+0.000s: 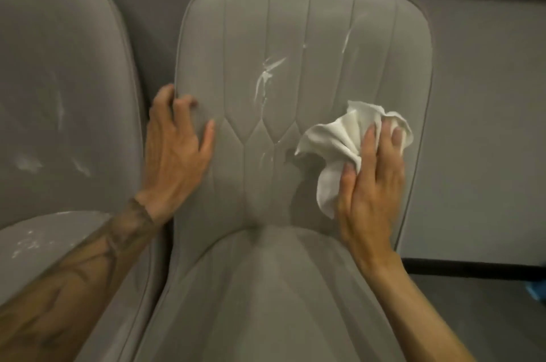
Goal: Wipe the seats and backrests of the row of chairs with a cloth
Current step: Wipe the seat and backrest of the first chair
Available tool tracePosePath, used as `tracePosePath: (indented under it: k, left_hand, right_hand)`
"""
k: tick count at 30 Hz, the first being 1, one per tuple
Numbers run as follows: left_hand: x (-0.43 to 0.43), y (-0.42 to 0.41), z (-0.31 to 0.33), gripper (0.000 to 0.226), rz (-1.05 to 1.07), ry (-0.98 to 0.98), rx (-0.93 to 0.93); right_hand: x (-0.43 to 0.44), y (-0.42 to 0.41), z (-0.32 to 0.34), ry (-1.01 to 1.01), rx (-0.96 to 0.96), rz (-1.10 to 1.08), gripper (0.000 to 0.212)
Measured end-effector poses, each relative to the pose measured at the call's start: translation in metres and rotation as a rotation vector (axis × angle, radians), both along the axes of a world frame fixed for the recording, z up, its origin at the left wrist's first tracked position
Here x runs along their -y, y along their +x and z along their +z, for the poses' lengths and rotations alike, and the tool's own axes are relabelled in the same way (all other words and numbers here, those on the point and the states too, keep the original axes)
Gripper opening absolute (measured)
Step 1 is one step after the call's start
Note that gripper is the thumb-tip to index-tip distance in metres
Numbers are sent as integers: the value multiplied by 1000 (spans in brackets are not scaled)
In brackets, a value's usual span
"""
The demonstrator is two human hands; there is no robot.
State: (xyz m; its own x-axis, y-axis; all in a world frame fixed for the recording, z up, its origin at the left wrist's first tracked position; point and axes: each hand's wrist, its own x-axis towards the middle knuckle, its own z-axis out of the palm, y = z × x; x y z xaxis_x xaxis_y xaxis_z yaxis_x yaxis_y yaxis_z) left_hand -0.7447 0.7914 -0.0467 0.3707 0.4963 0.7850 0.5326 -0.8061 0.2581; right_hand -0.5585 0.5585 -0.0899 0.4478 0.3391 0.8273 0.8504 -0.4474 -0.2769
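Observation:
A grey padded chair fills the middle of the view; its backrest (301, 45) carries white smears near the centre and upper right. Its seat (266, 296) lies below, near me. My right hand (369, 184) presses a crumpled white cloth (339, 137) flat against the lower right of the backrest, fingers straight. My left hand (174, 149) grips the backrest's left edge, fingers curled round the rim and thumb lying on the front.
A second grey chair (59, 81) stands close on the left, with white marks on its backrest and seat. A grey wall (487, 125) runs behind the chairs. Dark floor (487, 317) shows at the lower right, with a small blue object at the frame edge.

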Motion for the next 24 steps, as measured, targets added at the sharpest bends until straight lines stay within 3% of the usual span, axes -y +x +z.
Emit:
tracePosePath:
  k: [4, 9, 12, 19, 24]
  left_hand:
    - [-24, 32, 47, 54, -71, 15, 87]
    - [-39, 55, 65, 62, -130, -42, 183]
    - [-42, 56, 60, 59, -109, -37, 206]
    - [-44, 55, 57, 59, -117, -59, 212]
    - [-44, 55, 58, 59, -124, -65, 220]
  right_hand:
    - [-16, 20, -42, -202, 22, -135, 59]
    - [-30, 43, -65, -213, 71, -208, 63]
    - [-39, 53, -39, -225, 128, -231, 61]
    - [-74, 95, 102, -73, 231, -300, 63]
    - [-26, 66, 26, -345, 276, -282, 65]
